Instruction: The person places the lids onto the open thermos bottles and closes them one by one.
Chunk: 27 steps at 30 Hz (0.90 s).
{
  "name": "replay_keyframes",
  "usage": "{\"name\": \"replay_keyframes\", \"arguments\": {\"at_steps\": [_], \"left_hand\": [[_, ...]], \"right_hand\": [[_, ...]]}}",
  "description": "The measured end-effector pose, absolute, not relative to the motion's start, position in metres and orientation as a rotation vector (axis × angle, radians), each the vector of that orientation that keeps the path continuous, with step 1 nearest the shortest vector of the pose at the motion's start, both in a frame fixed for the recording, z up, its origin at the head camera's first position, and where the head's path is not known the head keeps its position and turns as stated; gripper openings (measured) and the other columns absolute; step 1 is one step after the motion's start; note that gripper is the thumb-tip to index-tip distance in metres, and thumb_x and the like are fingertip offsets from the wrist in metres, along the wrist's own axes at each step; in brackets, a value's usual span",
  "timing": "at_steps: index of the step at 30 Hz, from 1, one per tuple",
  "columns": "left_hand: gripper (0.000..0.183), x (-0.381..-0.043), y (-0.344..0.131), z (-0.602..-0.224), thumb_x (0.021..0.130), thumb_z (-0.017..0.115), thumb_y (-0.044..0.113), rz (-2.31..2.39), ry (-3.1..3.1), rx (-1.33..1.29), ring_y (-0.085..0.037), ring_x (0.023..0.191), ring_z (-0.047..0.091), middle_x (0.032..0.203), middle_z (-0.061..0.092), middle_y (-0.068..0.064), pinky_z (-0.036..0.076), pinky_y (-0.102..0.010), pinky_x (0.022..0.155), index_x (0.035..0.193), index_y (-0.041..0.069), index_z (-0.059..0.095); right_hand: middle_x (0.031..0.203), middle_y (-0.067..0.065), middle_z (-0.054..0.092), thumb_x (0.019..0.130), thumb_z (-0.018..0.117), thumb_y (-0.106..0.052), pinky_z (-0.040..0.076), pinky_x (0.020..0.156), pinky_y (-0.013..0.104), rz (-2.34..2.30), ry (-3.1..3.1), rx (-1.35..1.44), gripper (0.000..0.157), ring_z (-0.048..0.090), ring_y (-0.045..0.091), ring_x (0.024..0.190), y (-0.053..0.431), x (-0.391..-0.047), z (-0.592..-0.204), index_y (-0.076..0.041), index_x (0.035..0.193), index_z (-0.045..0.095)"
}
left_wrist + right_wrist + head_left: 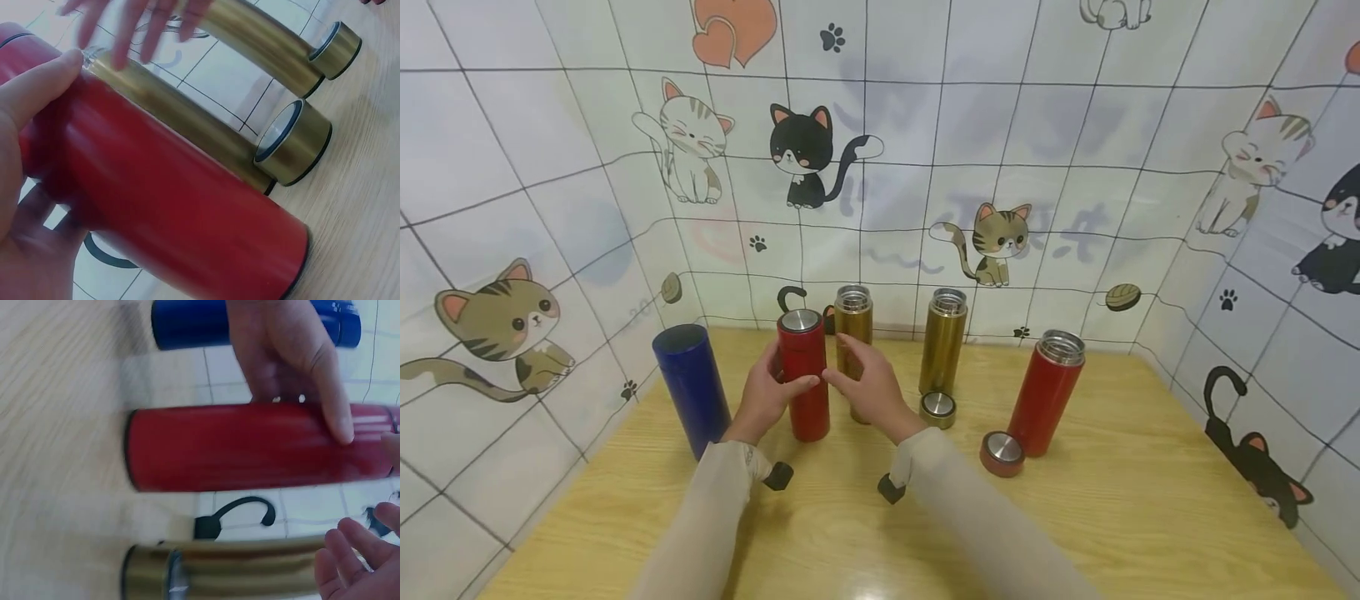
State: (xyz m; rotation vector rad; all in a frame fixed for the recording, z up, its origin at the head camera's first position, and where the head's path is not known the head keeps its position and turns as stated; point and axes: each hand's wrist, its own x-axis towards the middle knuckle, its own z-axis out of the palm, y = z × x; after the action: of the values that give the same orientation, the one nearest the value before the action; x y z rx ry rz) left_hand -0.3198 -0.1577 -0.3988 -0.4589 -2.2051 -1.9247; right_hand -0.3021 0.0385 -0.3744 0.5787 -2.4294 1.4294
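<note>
A red thermos (806,392) with a silver-topped lid (801,320) stands upright on the table. My left hand (767,393) grips its upper body from the left, with the thumb (339,419) across the front. At the right of that thermos is my right hand (871,385), its fingers spread and loosely bent. Its thumb comes close to the red body; whether it touches is unclear. Behind the right hand stands a lidless gold thermos (853,312), partly hidden. Its gold lid (294,142) sits at its base in the left wrist view, hidden in the head view.
A blue thermos (694,387) stands at the left. To the right are another lidless gold thermos (944,346) with its lid (937,408) in front, and a lidless red thermos (1047,396) beside its red lid (1002,453). A cat-patterned cloth (895,200) hangs behind the table (1120,500).
</note>
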Motion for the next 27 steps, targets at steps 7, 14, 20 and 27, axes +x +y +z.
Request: {"name": "replay_keyframes", "arguments": {"at_steps": [7,14,20,27], "left_hand": [[0.081,-0.330,-0.157,-0.401,0.079,0.083,0.018,-1.888,-2.189,-0.422,-0.026,0.124,0.051,0.136,0.054,-0.006,0.042,-0.046,0.103,0.147,0.020,0.038],[0.088,-0.335,-0.157,-0.403,0.080,0.082,0.014,-1.870,-2.166,-0.415,-0.029,0.128,0.048,0.142,0.049,-0.010,0.040,-0.049,0.104,0.152,0.018,0.031],[0.093,-0.337,-0.159,-0.403,0.081,0.081,0.015,-1.858,-2.190,-0.342,-0.028,0.131,0.045,0.147,0.044,-0.007,0.039,-0.049,0.105,0.155,0.022,0.025],[0.096,-0.341,-0.157,-0.402,0.079,0.082,0.015,-1.844,-2.180,-0.331,-0.030,0.132,0.043,0.147,0.043,-0.009,0.037,-0.051,0.106,0.155,0.023,0.024]], "right_hand": [[0.138,0.009,0.053,0.090,0.071,-0.030,0.043,0.102,0.044,1.399,-2.551,0.420,0.057,0.049,0.028,0.126,0.052,-0.308,-0.393,-0.008,0.139,0.052],[0.133,0.014,0.056,0.089,0.073,-0.028,0.047,0.096,0.046,1.371,-2.610,0.350,0.054,0.049,0.034,0.122,0.057,-0.314,-0.404,-0.004,0.134,0.055],[0.135,0.012,0.056,0.088,0.073,-0.028,0.041,0.101,0.046,1.303,-2.721,0.285,0.052,0.044,0.035,0.125,0.059,-0.318,-0.415,-0.005,0.132,0.057],[0.134,0.016,0.054,0.085,0.075,-0.030,0.038,0.102,0.052,1.250,-2.851,0.323,0.060,0.042,0.039,0.126,0.066,-0.325,-0.422,-0.004,0.135,0.054]]}}
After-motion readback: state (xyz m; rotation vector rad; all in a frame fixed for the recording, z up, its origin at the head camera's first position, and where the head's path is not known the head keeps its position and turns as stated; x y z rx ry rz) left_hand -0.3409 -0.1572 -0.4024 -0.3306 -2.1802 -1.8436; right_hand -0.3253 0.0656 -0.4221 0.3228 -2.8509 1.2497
